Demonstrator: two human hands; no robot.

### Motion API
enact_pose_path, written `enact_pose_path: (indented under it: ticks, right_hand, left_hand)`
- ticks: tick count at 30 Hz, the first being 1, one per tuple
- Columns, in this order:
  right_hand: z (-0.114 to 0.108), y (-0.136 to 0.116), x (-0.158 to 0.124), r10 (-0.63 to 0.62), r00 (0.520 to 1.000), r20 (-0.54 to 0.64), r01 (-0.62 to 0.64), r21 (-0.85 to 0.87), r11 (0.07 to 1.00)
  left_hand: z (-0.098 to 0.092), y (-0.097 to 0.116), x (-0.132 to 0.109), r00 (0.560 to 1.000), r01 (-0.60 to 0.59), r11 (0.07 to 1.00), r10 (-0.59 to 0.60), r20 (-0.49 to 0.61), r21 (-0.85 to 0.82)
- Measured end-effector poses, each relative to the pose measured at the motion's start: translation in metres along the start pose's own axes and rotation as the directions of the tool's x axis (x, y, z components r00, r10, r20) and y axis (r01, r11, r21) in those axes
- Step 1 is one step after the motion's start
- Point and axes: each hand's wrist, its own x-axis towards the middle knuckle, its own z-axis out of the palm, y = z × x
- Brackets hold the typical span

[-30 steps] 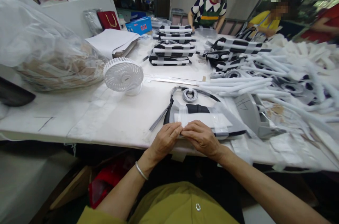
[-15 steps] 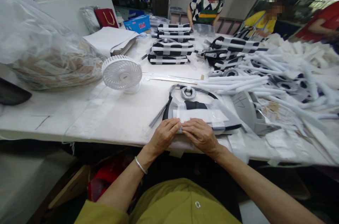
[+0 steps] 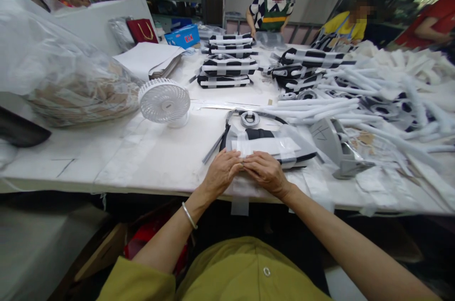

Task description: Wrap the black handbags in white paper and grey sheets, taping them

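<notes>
A black bag (image 3: 263,133) lies at the table's near edge, partly covered by clear film and a white padding strip (image 3: 263,147). My left hand (image 3: 223,169) grips its near left edge, fingers bent over the wrap. Close against it, my right hand (image 3: 265,170) holds the same edge with its fingers together, and the fingertips of both hands nearly meet. What lies beneath the fingers is hidden. Behind the bag, its strap arches around a wrapped grey ring (image 3: 250,120). A translucent strip (image 3: 240,204) hangs over the table edge below my hands.
A grey tape dispenser (image 3: 329,147) stands right of the bag. Left are a white fan (image 3: 165,101) and a large plastic sack (image 3: 78,83). Wrapped bags (image 3: 227,68) are stacked behind; white foam tubes (image 3: 320,109) spread rightward. Other people work across the table.
Both hands stay at the bag's near edge, with fingers slightly shifted. More of the translucent strip shows hanging below the table edge. The whole view has shifted a little.
</notes>
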Motion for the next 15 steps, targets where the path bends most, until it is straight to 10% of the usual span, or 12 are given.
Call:
enact_pose_path:
  ticks: [6, 15]
  right_hand:
    - [0.002, 0.0, -0.009, 0.018, 0.999, 0.044, -0.018, 0.004, 1.0]
    - [-0.004, -0.002, 0.0, 0.034, 0.991, 0.128, -0.031, -0.024, 0.999]
  left_hand:
    - [0.016, 0.012, 0.007, 0.941, 0.287, 0.945, -0.309, -0.135, -0.158]
    - [0.016, 0.005, -0.007, 0.99, 0.062, 0.996, -0.054, -0.128, 0.059]
